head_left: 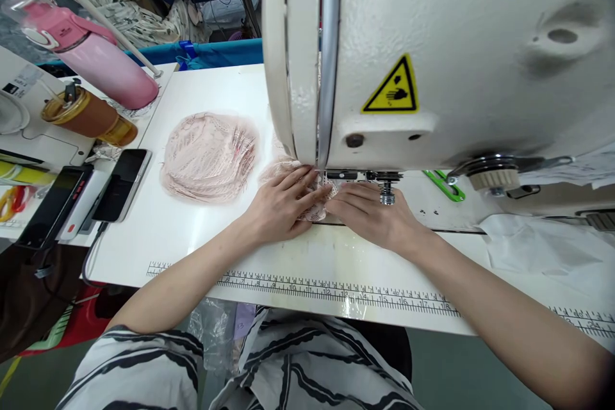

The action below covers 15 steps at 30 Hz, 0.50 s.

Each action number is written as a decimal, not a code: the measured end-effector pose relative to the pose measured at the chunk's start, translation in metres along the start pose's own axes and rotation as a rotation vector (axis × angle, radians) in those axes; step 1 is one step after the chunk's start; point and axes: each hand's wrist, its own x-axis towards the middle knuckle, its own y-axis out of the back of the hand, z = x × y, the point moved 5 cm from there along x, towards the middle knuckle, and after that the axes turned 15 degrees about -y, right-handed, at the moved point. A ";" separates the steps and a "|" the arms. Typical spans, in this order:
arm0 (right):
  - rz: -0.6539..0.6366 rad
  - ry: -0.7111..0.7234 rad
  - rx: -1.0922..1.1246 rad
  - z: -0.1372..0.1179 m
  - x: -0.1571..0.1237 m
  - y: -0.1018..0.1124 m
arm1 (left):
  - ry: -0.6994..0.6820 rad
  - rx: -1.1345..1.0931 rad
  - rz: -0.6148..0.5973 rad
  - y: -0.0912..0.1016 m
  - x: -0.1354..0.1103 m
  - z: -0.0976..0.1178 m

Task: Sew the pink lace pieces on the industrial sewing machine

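Note:
A piece of pale pink lace fabric (317, 210) lies on the white table under the head of the sewing machine (461, 32). My left hand (281, 205) rests flat on this lace, fingers stretched out and slightly apart, just left of the needle area. Close to the presser area, my right hand (372, 214) has its fingers pressed together at the lace's right edge, partly behind the machine's small parts. The needle itself is hidden. A stack of pink lace pieces (209, 157) sits to the left of my left hand.
A green thread snipper (444, 186) lies right of the needle area, and white sheet material (542, 243) further right. At left are a phone (122, 186) with a cable, an amber cup (91, 115) and a pink bottle (96, 54). A printed ruler (336, 288) runs along the front edge.

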 end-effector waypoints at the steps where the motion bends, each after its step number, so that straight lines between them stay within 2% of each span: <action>1: 0.007 0.000 -0.026 -0.001 0.002 0.001 | 0.000 -0.002 -0.004 0.000 0.000 0.000; 7: 0.022 -0.012 -0.032 0.001 0.005 0.001 | 0.014 -0.001 0.014 0.000 0.001 -0.004; 11: -0.049 -0.005 0.043 0.005 0.004 -0.003 | 0.009 0.029 0.040 0.000 0.001 -0.004; 15: -0.049 0.033 0.069 0.005 0.000 -0.004 | -0.088 0.084 0.140 0.005 -0.002 0.001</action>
